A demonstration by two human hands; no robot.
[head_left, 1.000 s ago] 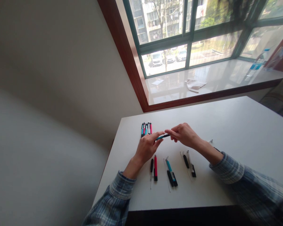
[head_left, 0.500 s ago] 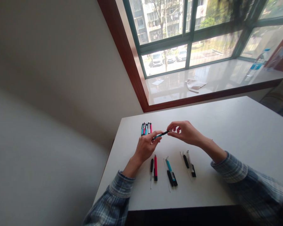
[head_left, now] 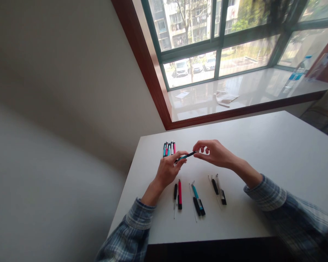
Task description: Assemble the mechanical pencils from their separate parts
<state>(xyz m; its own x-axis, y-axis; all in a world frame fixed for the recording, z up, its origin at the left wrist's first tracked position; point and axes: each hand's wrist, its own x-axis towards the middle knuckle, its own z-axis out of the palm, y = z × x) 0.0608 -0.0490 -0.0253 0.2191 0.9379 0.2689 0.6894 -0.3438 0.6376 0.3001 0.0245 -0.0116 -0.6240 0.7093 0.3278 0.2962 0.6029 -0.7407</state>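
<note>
Above the table (head_left: 257, 145) in the head view, a teal-and-black pen (head_left: 188, 155) is slanting: the left hand (head_left: 168, 169) is pinching its teal end, nearly closed, and the right hand (head_left: 217, 154) is pinching its black end, fingers half curled. A row of pens (head_left: 168, 148) is lying toward the table's far left, pen parts (head_left: 180, 194) in three groups toward its near edge.

Left sleeve (head_left: 127, 234), right sleeve (head_left: 297, 214): long, loose, blue checks with white and dark lines. Cuffs (head_left: 141, 214) wide, paler, checked too.
</note>
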